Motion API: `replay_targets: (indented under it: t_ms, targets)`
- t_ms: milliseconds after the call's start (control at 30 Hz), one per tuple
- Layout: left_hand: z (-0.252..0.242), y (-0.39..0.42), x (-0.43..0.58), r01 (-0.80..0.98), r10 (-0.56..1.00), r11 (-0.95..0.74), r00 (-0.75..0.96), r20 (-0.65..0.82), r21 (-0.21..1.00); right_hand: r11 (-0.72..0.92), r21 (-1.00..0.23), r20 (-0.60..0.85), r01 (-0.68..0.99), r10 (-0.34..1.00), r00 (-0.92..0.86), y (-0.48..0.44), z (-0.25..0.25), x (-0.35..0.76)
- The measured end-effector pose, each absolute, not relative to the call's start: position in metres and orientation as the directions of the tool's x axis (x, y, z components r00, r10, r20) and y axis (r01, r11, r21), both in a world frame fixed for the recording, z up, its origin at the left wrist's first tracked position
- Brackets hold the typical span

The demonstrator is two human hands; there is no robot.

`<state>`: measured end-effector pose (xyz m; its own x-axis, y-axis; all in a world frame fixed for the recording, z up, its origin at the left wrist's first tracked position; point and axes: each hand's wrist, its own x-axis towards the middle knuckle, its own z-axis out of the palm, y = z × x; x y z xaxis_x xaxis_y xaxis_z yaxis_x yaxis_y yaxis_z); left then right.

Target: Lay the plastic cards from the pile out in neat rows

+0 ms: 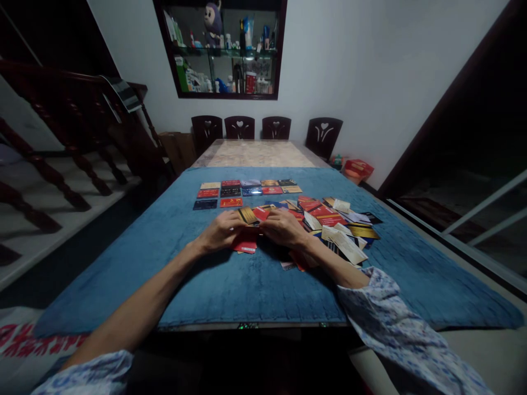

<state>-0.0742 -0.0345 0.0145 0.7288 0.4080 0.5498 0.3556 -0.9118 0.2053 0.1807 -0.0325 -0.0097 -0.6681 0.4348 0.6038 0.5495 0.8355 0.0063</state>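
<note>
Between left-hand fingers (233, 223) and right-hand fingers (272, 223), both pinching, gold and red cards (247, 214) probably need light edge support.

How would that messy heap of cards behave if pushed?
The heap of cards would probably slide apart, since they overlap loosely at odd angles. Each looks thin and flat, so likely light and unlikely to roll. The plush-looking blue cloth may drag on them.

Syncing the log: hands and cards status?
Left hand holding gold card, right hand holding red card. Card rows laid beyond. Right forearm partly covers loose card pile.
</note>
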Motion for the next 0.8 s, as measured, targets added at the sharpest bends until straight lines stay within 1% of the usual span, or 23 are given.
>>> replay_targets:
  t_ms: [167, 333, 500, 700, 800]
  targets:
    - [0.005, -0.028, -0.076, 0.405, 0.501, -0.863, 0.623, 0.600, 0.300, 0.820, -0.085, 0.637, 0.566, 0.481, -0.602, -0.029, -0.016, 0.182]
    - [-0.002, -0.024, -0.077, 0.434, 0.561, -0.826, 0.584, 0.587, 0.358, 0.785, -0.153, 0.629, 0.601, 0.546, -0.553, -0.032, -0.016, 0.183]
    - [-0.005, -0.022, -0.079, 0.444, 0.566, -0.823, 0.578, 0.588, 0.356, 0.749, -0.184, 0.590, 0.637, 0.602, -0.538, -0.033, -0.016, 0.181]
    - [-0.002, -0.025, -0.076, 0.469, 0.545, -0.834, 0.620, 0.564, 0.290, 0.720, -0.155, 0.541, 0.676, 0.635, -0.552, -0.033, -0.018, 0.180]
    - [-0.002, -0.026, -0.074, 0.507, 0.575, -0.812, 0.617, 0.537, 0.289, 0.692, -0.134, 0.492, 0.709, 0.667, -0.559, -0.034, -0.018, 0.179]
